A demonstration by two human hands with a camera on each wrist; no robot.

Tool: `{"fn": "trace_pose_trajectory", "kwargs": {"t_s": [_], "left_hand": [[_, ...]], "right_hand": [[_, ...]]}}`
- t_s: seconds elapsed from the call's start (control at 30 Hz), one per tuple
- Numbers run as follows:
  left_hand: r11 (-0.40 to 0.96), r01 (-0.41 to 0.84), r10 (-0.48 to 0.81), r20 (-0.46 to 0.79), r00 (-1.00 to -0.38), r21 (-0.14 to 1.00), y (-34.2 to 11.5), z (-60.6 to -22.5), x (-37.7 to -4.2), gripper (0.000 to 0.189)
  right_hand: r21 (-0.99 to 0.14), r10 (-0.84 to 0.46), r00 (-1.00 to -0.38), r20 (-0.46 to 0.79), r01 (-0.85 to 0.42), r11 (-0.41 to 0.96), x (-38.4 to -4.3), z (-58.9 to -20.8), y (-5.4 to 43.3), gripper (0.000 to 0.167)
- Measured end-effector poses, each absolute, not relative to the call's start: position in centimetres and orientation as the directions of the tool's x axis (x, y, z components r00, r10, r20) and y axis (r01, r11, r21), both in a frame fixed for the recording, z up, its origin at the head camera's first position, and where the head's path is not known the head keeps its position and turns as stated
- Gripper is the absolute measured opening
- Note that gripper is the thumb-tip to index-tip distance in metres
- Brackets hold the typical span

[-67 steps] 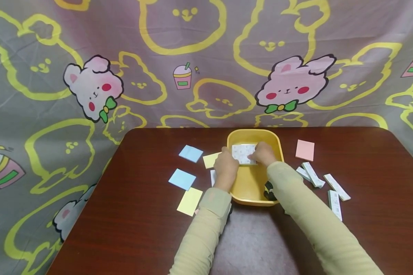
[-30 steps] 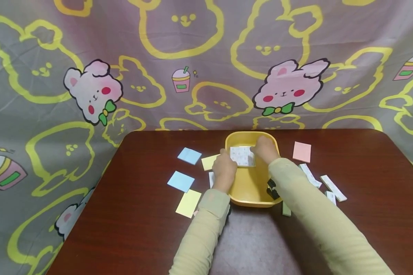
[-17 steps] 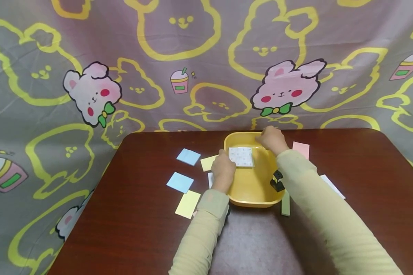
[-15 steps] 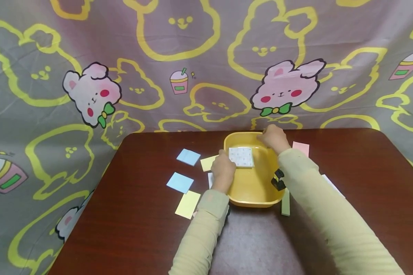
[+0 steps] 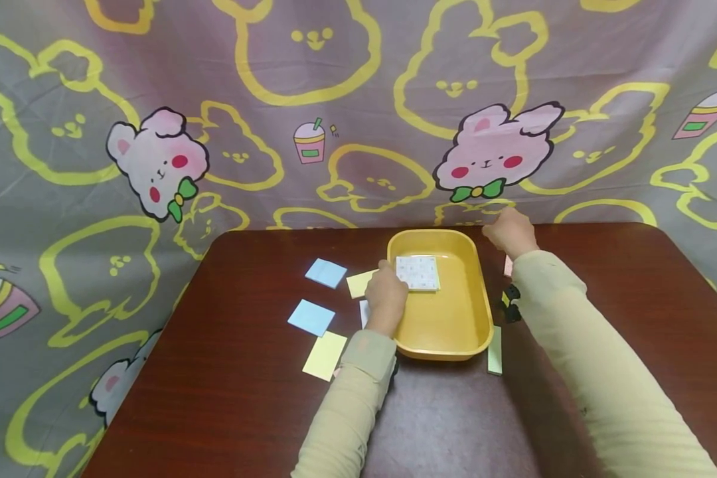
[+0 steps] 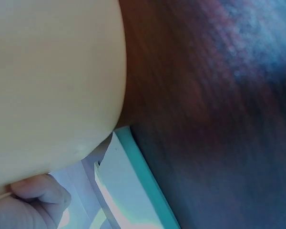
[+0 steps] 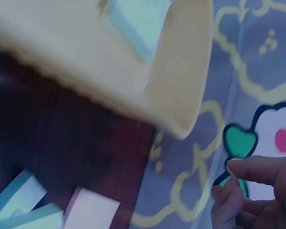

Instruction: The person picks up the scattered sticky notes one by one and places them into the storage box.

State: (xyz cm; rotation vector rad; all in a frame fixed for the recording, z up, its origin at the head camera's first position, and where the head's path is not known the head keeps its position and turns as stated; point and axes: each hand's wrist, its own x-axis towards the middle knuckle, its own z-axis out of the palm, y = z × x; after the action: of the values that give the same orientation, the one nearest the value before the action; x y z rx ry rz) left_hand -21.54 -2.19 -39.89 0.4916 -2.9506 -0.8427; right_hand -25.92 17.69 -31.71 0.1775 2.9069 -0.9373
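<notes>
A tray (image 5: 480, 312) is set mid-table (image 5: 245, 411), with a patterned pad (image 5: 417, 273) lying in its far half. Four sticky-note pads (image 5: 313, 317) are spread to its left; a narrow pad (image 5: 494, 350) lies at its right near corner.

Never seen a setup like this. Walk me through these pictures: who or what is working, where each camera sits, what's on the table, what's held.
A person works bare-handed, wearing three cameras: one on the head looking down, one on each wrist. On the dark wooden table stands a yellow tray holding a white patterned note pad. Blue and yellow sticky notes lie to its left. The left hand rests at the tray's left rim. The right hand hovers beyond the tray's far right corner, fingers loosely curled, holding nothing. The wrist views are blurred close-ups.
</notes>
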Motion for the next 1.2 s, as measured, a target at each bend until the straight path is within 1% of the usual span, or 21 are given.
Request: {"fn": "trace_pose_trajectory", "kwargs": {"t_s": [0.07, 0.27, 0.53, 0.7, 0.8, 0.93, 1.07, 1.2], "left_hand": [[0.804, -0.293, -0.310, -0.056, -0.949, 0.517, -2.2, -39.9, -21.6, 0.035], [0.805, -0.298, -0.308, -0.067, -0.949, 0.513, -2.3, -39.8, -21.7, 0.039], [0.806, -0.297, -0.307, -0.068, -0.949, 0.512, -2.3, -39.9, -21.8, 0.039], [0.805, -0.300, -0.309, -0.069, -0.948, 0.512, -2.3, -39.9, -21.8, 0.036], [0.804, -0.300, -0.308, -0.071, -0.949, 0.513, -2.3, -40.0, -21.8, 0.036], [0.804, -0.296, -0.305, -0.069, -0.950, 0.516, -2.3, -40.0, -21.8, 0.035], [0.805, -0.292, -0.305, -0.062, -0.950, 0.516, -2.3, -40.1, -21.8, 0.033], [0.803, -0.295, -0.307, -0.064, -0.949, 0.517, -2.3, -40.1, -21.8, 0.033]], "right_hand": [[-0.565, 0.106, -0.988, -0.111, 0.151, 0.811, -25.9, -32.0, 18.3, 0.022], [-0.552, 0.150, -0.981, -0.127, 0.195, 0.810, -25.6, -32.8, 19.8, 0.026], [-0.536, 0.185, -0.972, -0.142, 0.232, 0.811, -25.5, -34.7, 21.6, 0.045], [-0.497, 0.176, -0.970, -0.168, 0.238, 0.834, -25.3, -36.0, 22.3, 0.044], [-0.479, 0.179, -0.959, -0.221, 0.266, 0.837, -25.1, -36.7, 22.6, 0.046], [-0.447, 0.216, -0.927, -0.306, 0.340, 0.827, -24.8, -37.4, 22.8, 0.060], [-0.430, 0.263, -0.895, -0.360, 0.409, 0.805, -24.8, -38.1, 22.8, 0.075], [-0.428, 0.287, -0.877, -0.385, 0.445, 0.787, -24.8, -38.5, 22.9, 0.082]]}}
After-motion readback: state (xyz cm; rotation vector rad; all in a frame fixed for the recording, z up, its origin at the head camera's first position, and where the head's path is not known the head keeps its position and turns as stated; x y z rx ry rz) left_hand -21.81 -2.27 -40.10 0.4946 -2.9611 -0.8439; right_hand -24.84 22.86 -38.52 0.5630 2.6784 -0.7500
